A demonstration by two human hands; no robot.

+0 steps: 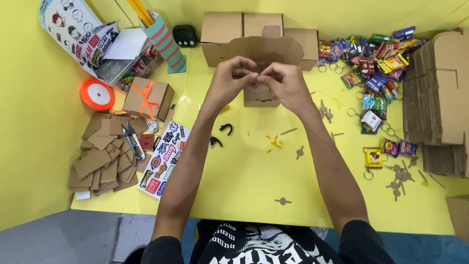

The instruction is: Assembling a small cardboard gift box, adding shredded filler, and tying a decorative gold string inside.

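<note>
Black printed shirt [259, 247] at bottom centre of frame, closest to camera; both forearms run up from it to mid-frame; left hand [229, 80] and right hand [288, 85] meet in upper centre, fingertips pinched together, touching each other over a small open cardboard box [264, 54]; both hands closed to a pinch, whatever sits between the fingertips too small to tell; box sits on the yellow table [244, 171], flaps up, partly hidden behind the hands; more folded cardboard boxes [229, 29] just behind it at top centre.

Left of frame: orange ribbon spool [97, 94]; closed box tied with orange ribbon [148, 98] beside it; heap of cardboard offcuts [100, 156] lower left with scissors [133, 141] on top; sticker sheet [163, 159] just right of the heap; two small black hooks [221, 134] near the left forearm.

Right of frame: pile of colourful packet keychains [373, 58] upper right; stack of flat cardboard blanks [437, 98] at right edge; small cardboard cut-out scraps [398, 176] scattered lower right; orange ribbon snippets [275, 143] between the forearms.
</note>
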